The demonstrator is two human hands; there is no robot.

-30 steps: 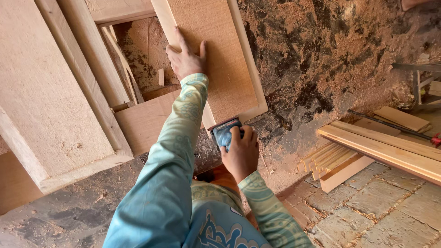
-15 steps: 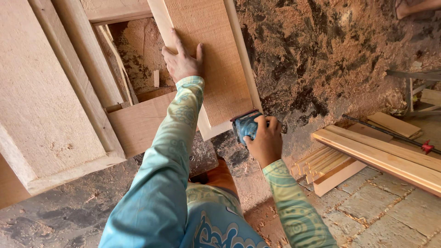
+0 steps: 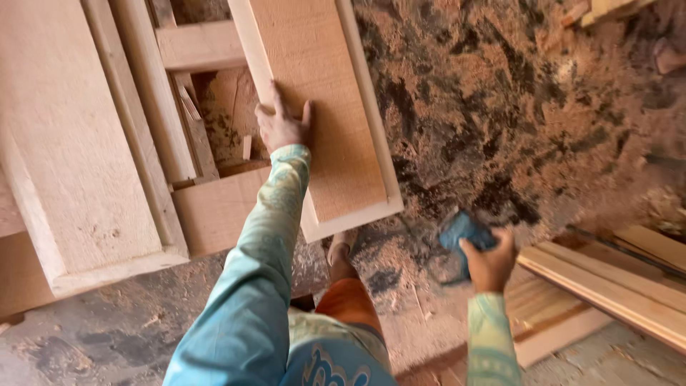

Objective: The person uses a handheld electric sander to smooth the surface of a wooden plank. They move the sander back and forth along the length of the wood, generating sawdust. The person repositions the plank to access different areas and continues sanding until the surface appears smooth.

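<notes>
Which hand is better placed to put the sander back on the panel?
Right. The right hand already grips the blue sander, off the wooden panel beside its near corner. The left hand lies flat on the panel, steadying it.

Sawdust-strewn floor (image 3: pixel 514 107); wooden panels (image 3: pixel 321 107), planks (image 3: pixel 607 286) lying on it

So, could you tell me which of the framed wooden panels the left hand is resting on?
The narrower, darker-centred framed panel in the middle; the left hand lies flat on it, not on the paler panel beside it.
</notes>
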